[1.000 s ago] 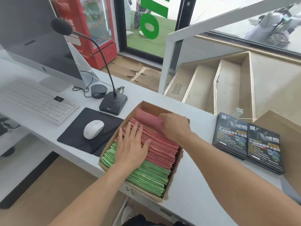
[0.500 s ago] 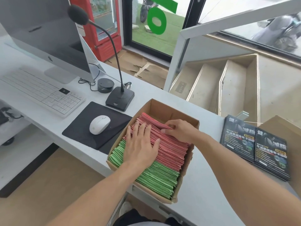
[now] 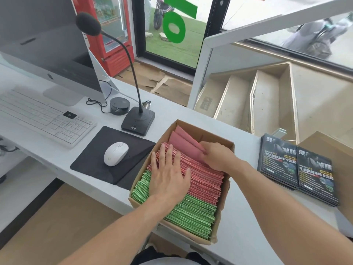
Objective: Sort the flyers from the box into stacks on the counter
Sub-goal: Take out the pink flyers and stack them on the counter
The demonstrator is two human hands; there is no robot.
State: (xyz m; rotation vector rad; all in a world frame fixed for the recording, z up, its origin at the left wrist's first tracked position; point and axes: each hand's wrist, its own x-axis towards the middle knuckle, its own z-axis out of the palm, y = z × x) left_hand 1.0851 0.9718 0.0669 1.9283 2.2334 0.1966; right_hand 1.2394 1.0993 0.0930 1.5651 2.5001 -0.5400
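A cardboard box on the white counter holds red flyers standing on edge in its far part and green flyers in its near part. My left hand lies flat with spread fingers on the flyer edges where red meets green. My right hand pinches a few red flyers and tips them back toward the box's far wall. Two stacks of black flyers lie side by side on the counter to the right of the box.
Left of the box are a black mouse pad with a white mouse, a desk microphone, a white keyboard and a monitor. Another cardboard piece sits at the far right.
My right hand has lifted a few red flyers off the pack and leaned them back, after they lay down half a second ago. My left hand stays pressed on the flyers.
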